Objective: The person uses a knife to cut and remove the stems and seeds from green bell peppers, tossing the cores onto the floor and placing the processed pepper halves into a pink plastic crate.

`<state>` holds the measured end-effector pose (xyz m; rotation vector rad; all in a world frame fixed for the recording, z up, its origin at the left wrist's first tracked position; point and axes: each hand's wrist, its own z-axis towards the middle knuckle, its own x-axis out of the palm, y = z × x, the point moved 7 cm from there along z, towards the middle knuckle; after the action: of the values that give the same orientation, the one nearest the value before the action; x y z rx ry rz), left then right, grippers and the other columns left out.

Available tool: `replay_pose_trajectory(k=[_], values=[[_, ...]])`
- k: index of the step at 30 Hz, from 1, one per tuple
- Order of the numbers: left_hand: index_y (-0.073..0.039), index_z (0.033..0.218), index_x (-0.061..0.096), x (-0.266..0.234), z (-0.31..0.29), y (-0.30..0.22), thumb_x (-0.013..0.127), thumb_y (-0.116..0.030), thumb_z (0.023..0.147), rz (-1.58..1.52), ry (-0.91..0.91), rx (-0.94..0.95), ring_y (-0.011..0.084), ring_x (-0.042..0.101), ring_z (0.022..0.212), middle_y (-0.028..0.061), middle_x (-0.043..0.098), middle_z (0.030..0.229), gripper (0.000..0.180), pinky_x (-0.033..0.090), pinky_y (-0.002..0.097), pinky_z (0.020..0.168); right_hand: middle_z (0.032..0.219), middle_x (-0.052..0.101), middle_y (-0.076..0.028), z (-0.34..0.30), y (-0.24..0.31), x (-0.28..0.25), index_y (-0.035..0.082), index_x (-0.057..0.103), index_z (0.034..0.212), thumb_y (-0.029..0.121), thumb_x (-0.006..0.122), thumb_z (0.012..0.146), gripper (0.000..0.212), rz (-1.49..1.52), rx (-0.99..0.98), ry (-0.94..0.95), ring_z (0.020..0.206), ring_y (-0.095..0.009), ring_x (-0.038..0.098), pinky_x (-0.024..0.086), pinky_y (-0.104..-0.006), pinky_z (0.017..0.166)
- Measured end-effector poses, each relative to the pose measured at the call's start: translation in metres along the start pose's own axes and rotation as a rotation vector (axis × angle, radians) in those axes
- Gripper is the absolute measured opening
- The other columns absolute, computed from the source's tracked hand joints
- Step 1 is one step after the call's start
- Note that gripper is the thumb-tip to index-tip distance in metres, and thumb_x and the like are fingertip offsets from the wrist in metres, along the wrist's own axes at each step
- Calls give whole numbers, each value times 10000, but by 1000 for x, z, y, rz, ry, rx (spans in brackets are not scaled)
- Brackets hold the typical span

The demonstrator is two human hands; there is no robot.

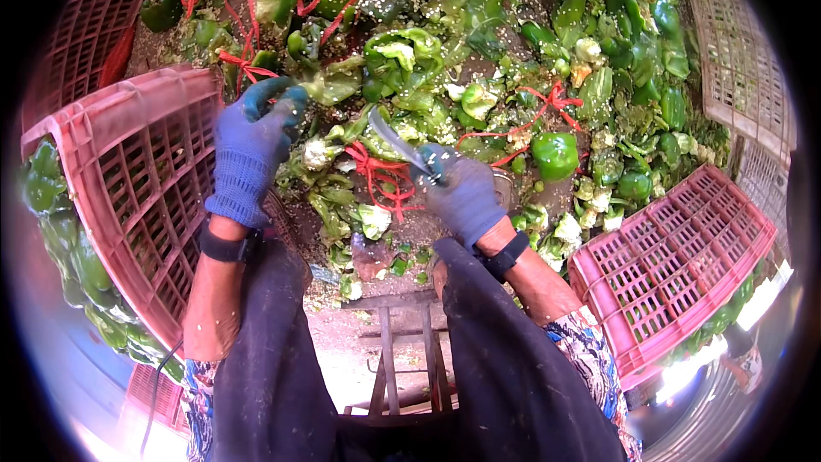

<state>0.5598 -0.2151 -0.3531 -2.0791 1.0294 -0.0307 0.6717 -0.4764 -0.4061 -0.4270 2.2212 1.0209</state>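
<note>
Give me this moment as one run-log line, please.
left hand: grips green pepper | right hand: holds knife | pink crate at left

left knit glove (250, 150): blue, teal fingertips
right knit glove (464, 192): grey-blue
short curved knife blade (395, 142): silver
whole glossy bell pepper (555, 155): bright green
tangled plastic string (382, 175): red
left slatted plastic crate (128, 180): pink
wristband (224, 247): black
sleeve (590, 355): multicolour floral print

Crate (128, 197) left, crate (676, 274) right, pepper pile (479, 51) ahead, stool (402, 351) below.

Knife handle (434, 173) hidden in glove.
</note>
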Motion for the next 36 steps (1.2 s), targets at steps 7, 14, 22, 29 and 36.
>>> replay_pose_trajectory(k=[7,14,22,29,36], values=[[-9,1441,659,22,-11,-8,655,-62,1000,-57,236,179,100,673,925,28,741,1152,444,539,248,801,817,725,-17,2,-26,-50,51,761,1152,169,808,963,227,983,280,66,618,-88,653,535,-295,560],[-134,1186,726,128,-46,7,759,-184,812,1135,587,942,279,683,1052,106,697,1103,380,537,449,915,939,771,-113,-18,-29,-48,47,755,1197,197,814,953,292,600,286,4,782,-168,726,584,-351,719],[-70,1211,711,136,-22,38,798,-185,737,1116,443,966,283,687,1014,94,718,1108,496,524,455,890,898,773,-99,-24,-34,-37,35,775,1148,238,820,956,283,625,264,-145,748,-163,689,575,-358,694],[-38,1201,735,105,-13,8,819,-114,910,-194,607,-19,114,709,809,8,757,961,312,586,280,732,987,797,-75,-40,-46,-68,18,735,1265,214,743,1042,297,1107,447,-151,651,-85,665,551,-265,569],[7,1091,748,86,-30,-20,685,-357,1077,-119,543,140,119,692,892,61,773,986,370,554,309,815,855,698,-26,3,27,-78,-31,660,1338,248,807,985,473,1380,296,133,629,-105,662,531,-257,570]])
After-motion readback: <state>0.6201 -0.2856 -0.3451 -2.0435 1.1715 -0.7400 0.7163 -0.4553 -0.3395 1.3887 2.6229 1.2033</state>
